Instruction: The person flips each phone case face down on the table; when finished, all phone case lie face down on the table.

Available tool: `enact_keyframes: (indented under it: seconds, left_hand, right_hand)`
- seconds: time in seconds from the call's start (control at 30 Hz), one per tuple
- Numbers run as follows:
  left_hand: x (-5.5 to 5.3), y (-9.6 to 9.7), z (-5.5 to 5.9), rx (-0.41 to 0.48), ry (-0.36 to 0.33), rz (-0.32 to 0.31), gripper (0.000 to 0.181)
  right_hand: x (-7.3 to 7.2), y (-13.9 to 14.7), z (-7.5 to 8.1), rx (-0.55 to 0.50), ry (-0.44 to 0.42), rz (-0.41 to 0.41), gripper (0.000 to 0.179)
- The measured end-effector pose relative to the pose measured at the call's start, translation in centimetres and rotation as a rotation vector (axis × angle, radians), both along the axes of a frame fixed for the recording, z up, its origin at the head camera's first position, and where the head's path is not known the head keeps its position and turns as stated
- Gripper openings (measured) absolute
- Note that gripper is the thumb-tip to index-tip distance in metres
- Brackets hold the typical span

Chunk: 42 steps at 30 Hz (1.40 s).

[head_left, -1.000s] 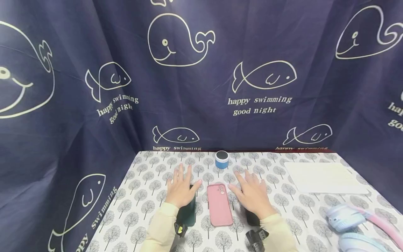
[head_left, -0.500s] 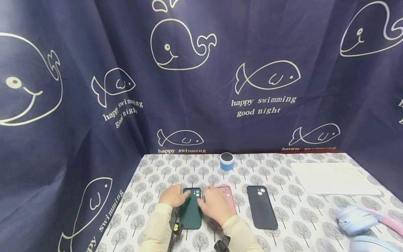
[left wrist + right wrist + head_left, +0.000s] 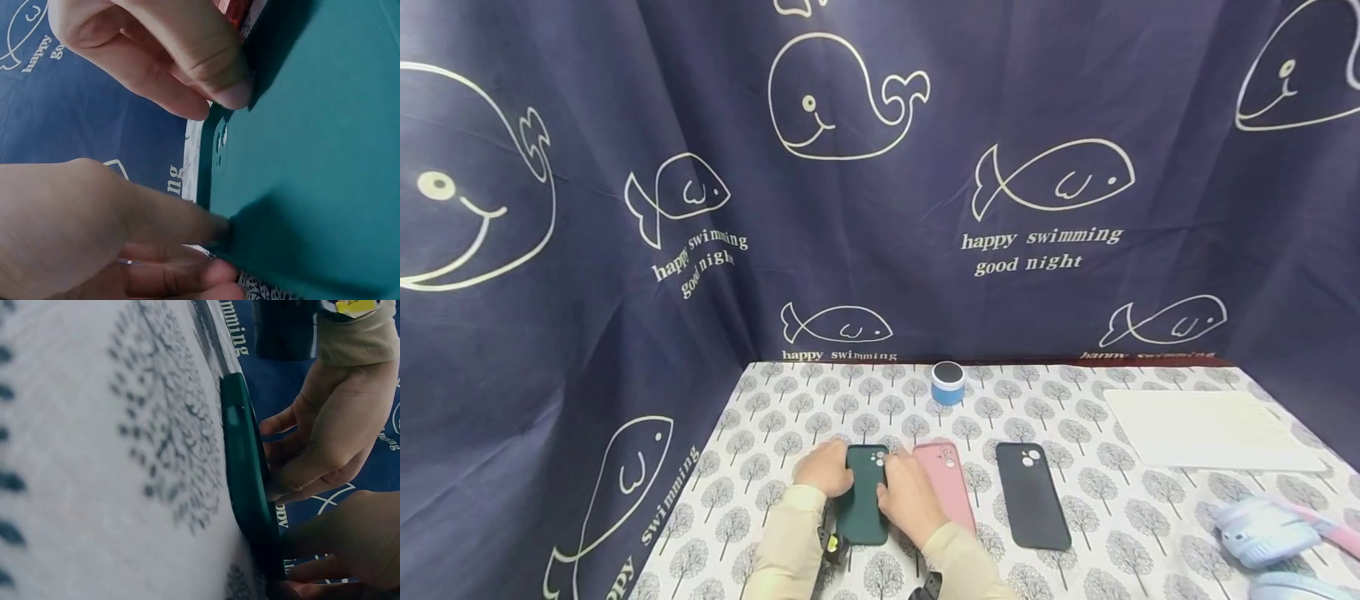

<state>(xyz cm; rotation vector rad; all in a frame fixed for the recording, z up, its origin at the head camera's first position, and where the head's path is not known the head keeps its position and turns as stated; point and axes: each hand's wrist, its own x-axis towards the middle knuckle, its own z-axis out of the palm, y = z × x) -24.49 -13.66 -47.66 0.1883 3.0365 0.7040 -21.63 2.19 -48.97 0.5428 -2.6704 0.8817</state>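
Seemingly off the cloth [image 3: 94, 456] — green case [image 3: 247, 481], wrist view only

Head view: you look forward and down from above your forearms, over the table [image 3: 1075, 533] to the curtain [image 3: 880, 208] behind, at a middle distance. Left wrist view: very near, facing along the green phone case [image 3: 312, 162]. Right wrist view: low at the tablecloth [image 3: 94, 456], edge-on to that case [image 3: 244, 475]. All three views share the case and the fingers at its edges.
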Motion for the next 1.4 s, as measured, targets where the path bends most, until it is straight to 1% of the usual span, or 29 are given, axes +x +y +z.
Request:
enact_keyframes:
  seconds: [0.2,0.33,0.4,0.47,0.57,0.73,0.83,1.0,1.1,1.2,1.3,1.4]
  left_hand:
    - [-0.2,-0.1,-0.2,0.015,-0.003,-0.006,0.021]
    - [-0.2,-0.2,0.1,0.033,0.008,-0.017,0.026]
    - [-0.2,-0.3,0.5,0.053,0.011,-0.022,0.025]
    - [-0.1,-0.2,1.0,0.073,0.015,-0.017,0.023]
    - [0.0,-0.1,2.1,0.103,0.019,0.012,0.017]
    - [0.6,0.1,4.3,0.145,0.021,0.058,0.021]
    - [1.1,0.3,5.2,0.169,0.032,0.060,0.028]
    - [1.4,0.7,6.2,0.213,0.087,0.023,0.034]
    - [1.7,1.1,6.6,0.227,0.099,-0.002,0.034]
    - [1.8,1.6,6.7,0.235,0.092,-0.025,0.035]
    - [1.8,2.1,6.4,0.228,0.084,-0.043,0.035]
    - [1.7,2.3,5.9,0.212,0.068,-0.046,0.035]
  right_hand:
    - [0.0,0.1,0.2,-0.104,-0.078,-0.037,0.034]
    - [-0.2,0.3,0.5,-0.140,-0.137,-0.057,0.034]
    - [-0.3,0.4,0.8,-0.157,-0.159,-0.064,0.033]
    - [-0.4,0.5,1.1,-0.180,-0.174,-0.066,0.033]
    - [-0.6,0.8,1.6,-0.214,-0.184,-0.073,0.033]
    - [-0.9,1.1,1.8,-0.261,-0.183,-0.074,0.032]
    - [-1.0,1.2,1.6,-0.294,-0.206,-0.061,0.033]
    - [-1.2,1.1,1.2,-0.365,-0.282,-0.033,0.034]
    - [-1.3,0.9,1.0,-0.384,-0.328,-0.018,0.035]
    - [-1.2,0.7,0.7,-0.365,-0.333,-0.002,0.034]
    - [-0.9,0.6,0.4,-0.319,-0.331,0.003,0.030]
    - [-0.7,0.4,0.1,-0.277,-0.312,0.000,0.026]
